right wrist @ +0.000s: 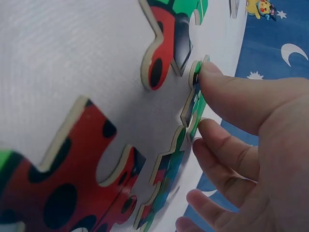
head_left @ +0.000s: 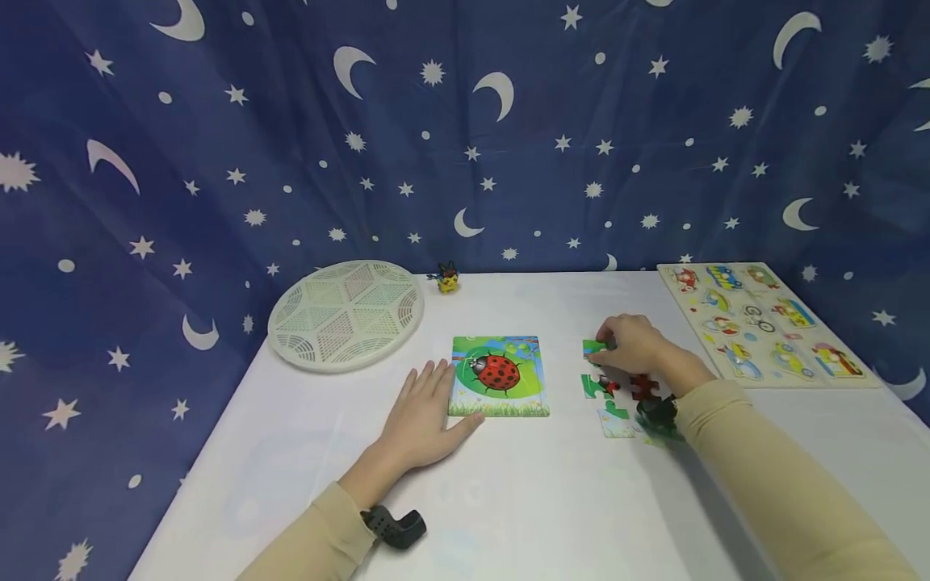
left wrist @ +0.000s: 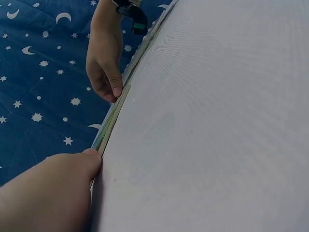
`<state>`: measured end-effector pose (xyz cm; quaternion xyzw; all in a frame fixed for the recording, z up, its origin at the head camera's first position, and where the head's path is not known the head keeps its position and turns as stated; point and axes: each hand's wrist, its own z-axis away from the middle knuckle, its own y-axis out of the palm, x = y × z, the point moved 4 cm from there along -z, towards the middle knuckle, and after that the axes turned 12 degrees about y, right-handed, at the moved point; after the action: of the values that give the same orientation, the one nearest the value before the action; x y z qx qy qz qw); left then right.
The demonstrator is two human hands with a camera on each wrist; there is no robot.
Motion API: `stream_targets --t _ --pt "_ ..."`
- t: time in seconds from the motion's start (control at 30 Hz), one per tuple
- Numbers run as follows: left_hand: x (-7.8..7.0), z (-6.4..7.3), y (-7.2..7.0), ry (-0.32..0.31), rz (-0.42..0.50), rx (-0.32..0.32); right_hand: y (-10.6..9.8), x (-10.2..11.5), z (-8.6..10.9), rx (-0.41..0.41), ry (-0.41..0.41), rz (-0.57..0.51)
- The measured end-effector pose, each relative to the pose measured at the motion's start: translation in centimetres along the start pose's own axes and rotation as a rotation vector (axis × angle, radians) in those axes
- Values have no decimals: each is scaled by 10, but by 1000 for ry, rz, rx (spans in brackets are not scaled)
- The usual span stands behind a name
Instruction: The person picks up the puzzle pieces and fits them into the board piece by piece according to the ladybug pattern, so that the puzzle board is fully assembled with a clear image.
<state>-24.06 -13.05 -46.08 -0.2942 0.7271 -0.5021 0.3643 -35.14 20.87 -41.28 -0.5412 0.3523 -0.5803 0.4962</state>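
Observation:
A square ladybug puzzle board (head_left: 498, 379) lies on the table. My left hand (head_left: 420, 418) rests beside it with fingers extended, touching its left side, the thumb by the lower left corner. In the left wrist view the board (left wrist: 112, 121) appears edge-on beyond the left hand (left wrist: 53, 186). To the right, my right hand (head_left: 634, 345) pinches a green puzzle piece (head_left: 592, 349) between thumb and fingers. In the right wrist view that piece (right wrist: 197, 96) sits between the fingertips of the right hand (right wrist: 241, 130). Loose red ladybug pieces (right wrist: 60, 193) lie near it, some partly hidden under the right wrist.
A round pale lattice tray (head_left: 341, 359) lies at the back left. Beside it stands a small yellow toy figure (head_left: 447, 280). A wooden vehicle puzzle board (head_left: 763, 327) is at the back right. A dark blue star-and-moon curtain (head_left: 465, 129) hangs behind the white table (head_left: 523, 500).

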Motion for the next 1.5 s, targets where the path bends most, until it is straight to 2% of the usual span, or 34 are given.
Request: stream_targets --t 0.27,0.5,0.6,0.73,0.87,0.97,1.17,1.5 --pt "-1 -3 -1 -7 -10 -7 1 0 0 -30 -28 -42" --pt "-1 0 0 -11 -21 -6 0 9 7 8 9 -96" --pt "-1 2 -2 -10 -11 -11 -3 19 9 -2 22 -162" --pt "-2 2 -3 -12 -4 -21 -3 33 11 -22 79 -292" --pt "0 2 -2 -17 -3 -21 7 46 12 16 130 -439" --pt "0 2 -1 -18 -4 -22 16 56 10 46 134 -505" --pt "0 -1 -1 -14 -14 -23 28 74 7 66 117 -533" --pt "1 1 1 -23 -1 -45 40 102 0 -10 94 -489"
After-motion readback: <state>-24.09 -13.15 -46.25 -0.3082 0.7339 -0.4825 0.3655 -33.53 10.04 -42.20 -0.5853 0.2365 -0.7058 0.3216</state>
